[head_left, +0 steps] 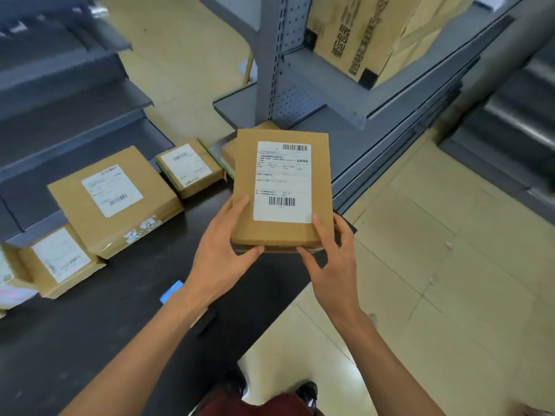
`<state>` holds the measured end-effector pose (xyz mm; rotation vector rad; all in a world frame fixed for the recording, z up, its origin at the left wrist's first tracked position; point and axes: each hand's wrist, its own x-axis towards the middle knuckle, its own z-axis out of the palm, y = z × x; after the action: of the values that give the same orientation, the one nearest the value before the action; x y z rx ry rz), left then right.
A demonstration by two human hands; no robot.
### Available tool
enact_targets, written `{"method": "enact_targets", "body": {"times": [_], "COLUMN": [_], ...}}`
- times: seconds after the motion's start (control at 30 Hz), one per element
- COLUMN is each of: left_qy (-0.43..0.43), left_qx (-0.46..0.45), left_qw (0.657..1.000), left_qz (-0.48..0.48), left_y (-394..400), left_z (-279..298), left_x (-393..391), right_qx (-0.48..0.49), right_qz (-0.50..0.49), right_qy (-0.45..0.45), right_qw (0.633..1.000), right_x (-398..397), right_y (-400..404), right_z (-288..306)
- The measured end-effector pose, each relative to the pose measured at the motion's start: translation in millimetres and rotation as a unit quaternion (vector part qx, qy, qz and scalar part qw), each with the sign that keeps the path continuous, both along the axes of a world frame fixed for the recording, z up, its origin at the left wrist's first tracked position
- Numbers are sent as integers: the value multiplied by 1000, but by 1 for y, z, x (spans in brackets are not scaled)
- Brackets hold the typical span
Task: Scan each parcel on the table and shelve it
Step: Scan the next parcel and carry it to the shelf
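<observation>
1. Grip: the left hand (223,250) and right hand (329,259) together hold one flat cardboard parcel (244,187) by its near end, thumbs on the top face, fingers curled under the edge
2. Position of parcel: raised above the right end of the dark table (120,319), label (282,181) upward, both barcodes readable
3. Outstanding stock: at least four further labelled parcels lie on the table, namely a large box (72,202), a small box (207,175), a box at the left edge (36,265), and one partly hidden behind the held parcel
4. Scanner: a blue-lit device (171,291) lies on the table beside the left forearm; its nature is not certain
5. Shelving: the grey shelf (345,97) ahead carries one large carton (360,34)
6. Assessment: task at an early-to-middle stage; whether the held parcel is scanned cannot be told; shelving it remains, then the others
</observation>
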<state>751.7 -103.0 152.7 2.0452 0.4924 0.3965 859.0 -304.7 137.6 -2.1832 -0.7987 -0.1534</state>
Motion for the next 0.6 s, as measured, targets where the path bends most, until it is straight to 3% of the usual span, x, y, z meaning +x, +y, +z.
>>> {"method": "enact_targets", "body": {"times": [0.6], "left_qy": [-46], "left_qx": [75], "left_qw": [978], "left_qz": [-191], "left_y": [-265], "left_z": [71], "left_x": [133], "right_qx": [101], "right_qz": [-187], "right_qy": [-40], "right_qw": [976], "right_x": [48], "right_y": [-286], "right_z": [49]}}
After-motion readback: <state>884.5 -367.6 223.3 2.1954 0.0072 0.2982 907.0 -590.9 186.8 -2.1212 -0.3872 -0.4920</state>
